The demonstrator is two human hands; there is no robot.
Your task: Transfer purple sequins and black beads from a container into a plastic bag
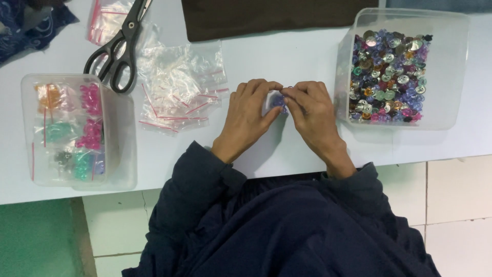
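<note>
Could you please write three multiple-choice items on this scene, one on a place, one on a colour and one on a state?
1. Where do the scissors lie?
A. inside the right-hand tub
B. on the clear bags, beyond the left-hand tub
C. on the floor tiles

2. What colour are the scissor handles?
A. black
B. red
C. yellow

3. How do the left hand and right hand stand?
A. flat and far apart
B. both inside a tub
C. fingertips together on a small clear bag of purple pieces

Answers:
1 B: the scissors rest on the heap of small clear bags above the tub of filled bags.
2 A: both loops are black.
3 C: the two hands meet over the table, left of the tub of mixed pieces, pinching the bag between them.
</note>
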